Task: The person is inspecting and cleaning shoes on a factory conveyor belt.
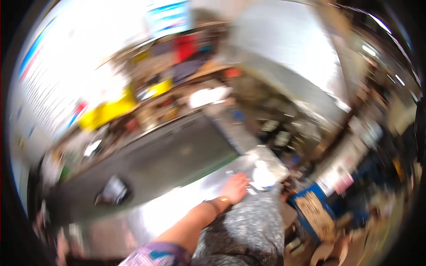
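Observation:
My left hand (235, 188) reaches over the front strip of a shiny metal worktop (171, 208), a dark bracelet or watch at its wrist. Its fingers are smeared by motion, so their grip is unclear. Right beside the fingertips is a small white object (263, 176), too blurred to name; whether they touch it I cannot tell. My right hand does not show. Farther left, a small pale-and-dark object (114, 190) lies on the dark recessed panel (177, 148) of the bench.
Behind the panel runs a cluttered shelf with yellow bins (108, 108) and a red item (185, 48). A large pale metal panel (284, 40) rises at the back right. On the lower right stands a blue crate (313, 210) with brown material inside, among more clutter.

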`<state>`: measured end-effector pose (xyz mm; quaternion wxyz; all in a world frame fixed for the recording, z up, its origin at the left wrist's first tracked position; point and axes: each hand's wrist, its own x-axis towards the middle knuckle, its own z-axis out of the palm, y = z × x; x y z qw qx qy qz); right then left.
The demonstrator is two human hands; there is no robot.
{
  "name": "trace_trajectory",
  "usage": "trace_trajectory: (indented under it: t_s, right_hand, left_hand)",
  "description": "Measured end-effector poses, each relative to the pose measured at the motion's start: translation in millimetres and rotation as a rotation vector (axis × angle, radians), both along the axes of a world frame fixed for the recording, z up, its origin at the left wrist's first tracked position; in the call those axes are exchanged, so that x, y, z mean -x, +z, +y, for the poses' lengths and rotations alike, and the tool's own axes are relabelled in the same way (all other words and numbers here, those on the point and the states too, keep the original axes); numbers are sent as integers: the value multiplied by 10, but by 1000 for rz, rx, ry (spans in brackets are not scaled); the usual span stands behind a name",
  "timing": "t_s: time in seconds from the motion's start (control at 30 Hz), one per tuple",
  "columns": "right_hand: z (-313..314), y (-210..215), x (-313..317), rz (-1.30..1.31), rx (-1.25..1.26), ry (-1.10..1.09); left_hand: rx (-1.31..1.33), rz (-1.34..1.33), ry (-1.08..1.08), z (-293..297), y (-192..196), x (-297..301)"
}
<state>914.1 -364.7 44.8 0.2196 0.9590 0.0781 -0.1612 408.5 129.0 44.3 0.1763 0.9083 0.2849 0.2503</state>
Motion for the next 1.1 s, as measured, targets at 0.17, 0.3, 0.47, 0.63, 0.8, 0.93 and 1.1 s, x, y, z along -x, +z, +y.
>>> trace_trajectory:
  t_s: [0.17, 0.3, 0.47, 0.63, 0.8, 0.93, 1.1]
  right_hand:
    - [2209, -237, 173, 75, -57, 519]
    - [2380, -241, 396, 111, -146, 622]
    - [2398, -207, 515, 136, -276, 665]
    - [2479, -305, 713, 183, -420, 703]
    - [2733, -488, 1003, 275, -588, 756]
    - [2294, -340, 922, 232, -687, 699]
    - [2612, -377, 1070, 176, -1014, 653]
  left_hand:
    - [-43, 19, 149, -94, -73, 261]
    - [-22, -56, 217, -190, -160, 499]
    - [8, -208, 460, -207, 18, 1717]
    - [-47, -53, 1573, -361, 82, 4136]
    - [584, -955, 1825, -718, 4, 5725]
    - [676, -771, 1301, -402, 225, 5170]
    - [12, 20, 1542, -640, 327, 5446]
